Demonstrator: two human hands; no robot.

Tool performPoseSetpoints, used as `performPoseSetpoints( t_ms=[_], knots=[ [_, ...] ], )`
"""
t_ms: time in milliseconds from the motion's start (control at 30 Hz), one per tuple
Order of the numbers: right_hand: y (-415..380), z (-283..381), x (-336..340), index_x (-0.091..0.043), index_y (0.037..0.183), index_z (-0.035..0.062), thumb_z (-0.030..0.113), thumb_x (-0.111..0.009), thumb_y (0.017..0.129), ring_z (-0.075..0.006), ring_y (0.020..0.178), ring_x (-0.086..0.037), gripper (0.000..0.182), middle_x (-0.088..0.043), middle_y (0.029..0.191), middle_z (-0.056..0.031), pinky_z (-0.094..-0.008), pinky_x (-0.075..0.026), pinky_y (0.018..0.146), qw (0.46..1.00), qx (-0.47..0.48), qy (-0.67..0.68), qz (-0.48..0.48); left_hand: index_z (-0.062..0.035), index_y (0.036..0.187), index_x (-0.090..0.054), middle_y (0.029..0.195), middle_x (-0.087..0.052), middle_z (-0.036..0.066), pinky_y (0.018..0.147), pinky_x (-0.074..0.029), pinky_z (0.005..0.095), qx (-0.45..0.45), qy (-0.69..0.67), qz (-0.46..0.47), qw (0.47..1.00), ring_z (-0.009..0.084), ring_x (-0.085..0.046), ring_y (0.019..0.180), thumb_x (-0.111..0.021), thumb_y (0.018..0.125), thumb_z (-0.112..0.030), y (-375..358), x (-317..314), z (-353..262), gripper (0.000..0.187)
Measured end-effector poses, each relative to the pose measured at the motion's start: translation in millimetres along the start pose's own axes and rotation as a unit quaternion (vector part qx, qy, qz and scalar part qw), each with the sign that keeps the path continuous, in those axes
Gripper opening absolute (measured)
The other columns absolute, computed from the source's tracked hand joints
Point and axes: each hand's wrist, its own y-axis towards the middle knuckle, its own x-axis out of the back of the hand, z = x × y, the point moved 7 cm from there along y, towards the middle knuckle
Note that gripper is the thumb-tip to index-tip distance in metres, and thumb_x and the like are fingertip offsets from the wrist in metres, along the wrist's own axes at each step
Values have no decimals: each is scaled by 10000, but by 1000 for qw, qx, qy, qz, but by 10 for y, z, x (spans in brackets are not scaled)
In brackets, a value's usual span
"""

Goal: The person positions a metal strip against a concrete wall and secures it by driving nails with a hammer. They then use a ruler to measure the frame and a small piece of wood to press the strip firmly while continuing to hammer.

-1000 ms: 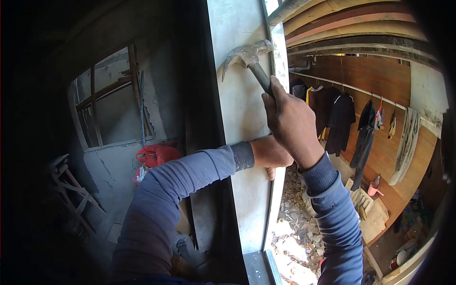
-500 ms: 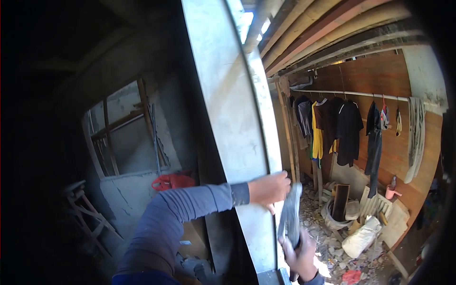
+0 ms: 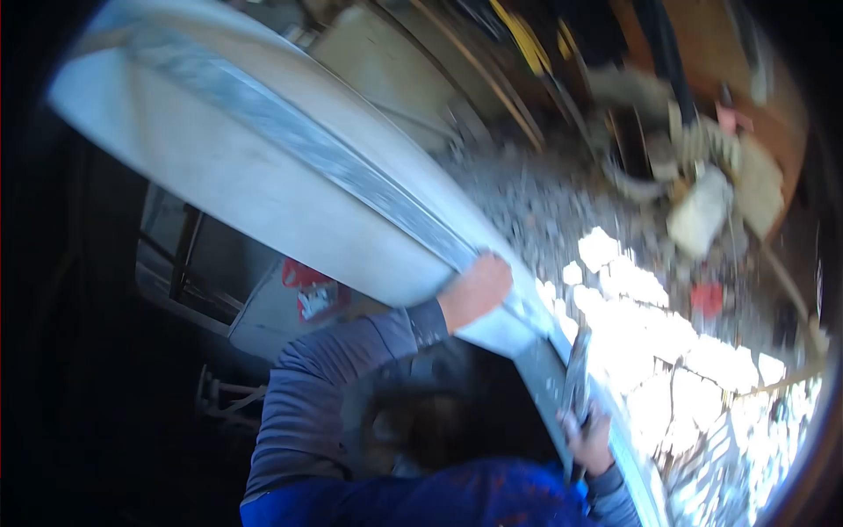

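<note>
My left hand (image 3: 481, 285) is at the narrow edge of a pale plastered wall (image 3: 351, 220), its fingers curled and blurred. Whether it pinches something small there is hidden. Lower right, my right hand (image 3: 594, 442) is closed around a long, flat grey tool (image 3: 576, 373) with a dark grip. The tool points upward along the wall's edge; motion blur hides its exact kind. A grey strip (image 3: 299, 136) runs lengthwise along the wall edge, above my left hand. Below it, a darker grey panel (image 3: 543, 386) continues beside the tool.
Rubble (image 3: 527, 198) covers the ground beyond the wall, with a bright sunlit patch (image 3: 667, 351). A pale sack (image 3: 701, 211) and a red scrap (image 3: 706, 299) lie there. Left, a red bag (image 3: 303, 274) sits near a wooden trestle (image 3: 230, 393) in shadow.
My view has tilted down and rolled, so the wall now slants across it. My left hand remains at the wall edge. My right hand still grips the grey tool, now lower along the edge.
</note>
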Motion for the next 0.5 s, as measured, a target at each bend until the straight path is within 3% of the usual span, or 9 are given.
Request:
performPoseSetpoints(
  t_ms=[100, 167, 333, 433, 500],
  knots=[
    [20, -143, 311, -608, 1025, -32, 88, -699, 881, -181, 627, -633, 209, -652, 713, -164, -344, -505, 611, 999, -11, -22, -39, -80, 930, -651, 904, -549, 64, 913, -410, 426, 2, -1, 51, 999, 250, -544, 937, -571, 833, -186, 111, -267, -192, 165],
    [-20, -349, 468, -589, 978, -14, 118, -738, 877, -118, 587, -517, 223, -600, 655, -100, -308, -452, 570, 996, -78, -17, -48, -83, 989, -675, 953, -586, 68, 931, -414, 434, -7, 11, 100, 995, 254, -557, 969, -581, 854, -192, 177, -427, -347, 198],
    [-250, -723, 640, -582, 977, -16, 254, -773, 892, -102, 608, -479, 342, -543, 637, -66, -286, -420, 568, 981, -178, 39, -66, -81, 1037, -690, 1043, -646, 76, 941, -428, 441, -31, -1, 169, 985, 267, -592, 1032, -583, 887, -197, 284, -852, -747, 218],
    [-273, -711, 668, -581, 984, -17, 315, -749, 911, -126, 611, -470, 379, -540, 648, -84, -302, -423, 580, 985, -174, -11, -12, -73, 1040, -692, 1049, -665, 83, 933, -438, 442, -46, -1, 154, 987, 272, -610, 1027, -590, 883, -203, 378, -1004, -939, 228],
    [-321, -752, 598, -608, 1062, -26, 300, -734, 900, -270, 601, -592, 385, -611, 704, -171, -360, -478, 595, 988, -135, -70, 32, -69, 1046, -694, 1049, -672, 95, 923, -450, 442, -41, 0, 158, 987, 280, -618, 1026, -595, 880, -207, 401, -1147, -1044, 237]
  ],
)
